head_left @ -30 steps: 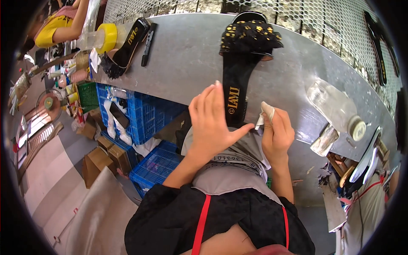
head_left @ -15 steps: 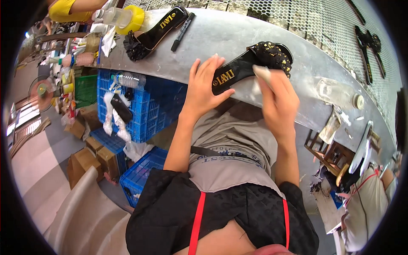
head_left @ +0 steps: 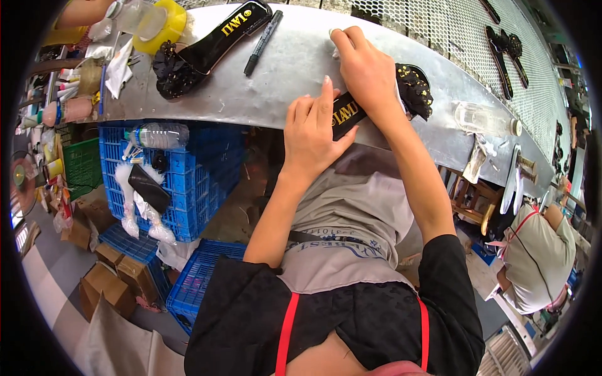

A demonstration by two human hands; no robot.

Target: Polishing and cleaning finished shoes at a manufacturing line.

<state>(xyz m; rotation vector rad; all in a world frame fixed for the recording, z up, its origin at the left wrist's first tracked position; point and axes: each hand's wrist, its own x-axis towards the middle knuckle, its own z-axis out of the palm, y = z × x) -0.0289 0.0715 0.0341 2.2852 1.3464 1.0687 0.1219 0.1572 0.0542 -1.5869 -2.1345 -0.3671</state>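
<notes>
A black slide sandal [head_left: 347, 117] with gold lettering on its insole and a ruffled, gold-flecked strap lies on the metal bench near its front edge. My left hand [head_left: 313, 133] grips its heel end, thumb on the near side and fingers along the far side. Over the middle of the sandal reaches my right hand [head_left: 367, 72], its fingers closed together above the bench. A scrap of whitish cloth [head_left: 336, 52] shows at its fingertips, mostly hidden. To the left lies a matching sandal [head_left: 216, 47], with a black marker pen [head_left: 263, 42] beside it.
A clear bottle [head_left: 483, 119] lies at the right; another stands by a yellow tape roll [head_left: 164, 28] at the far left. White mesh [head_left: 439, 28] borders the bench's back, with more sandals [head_left: 505, 53] on it. Blue crates [head_left: 182, 188] stand below left. Another person [head_left: 542, 257] sits at right.
My right hand has moved left and away from me, from beside the ruffled strap to past the sandal's far side. My left hand stays at the heel. The view has shifted slightly.
</notes>
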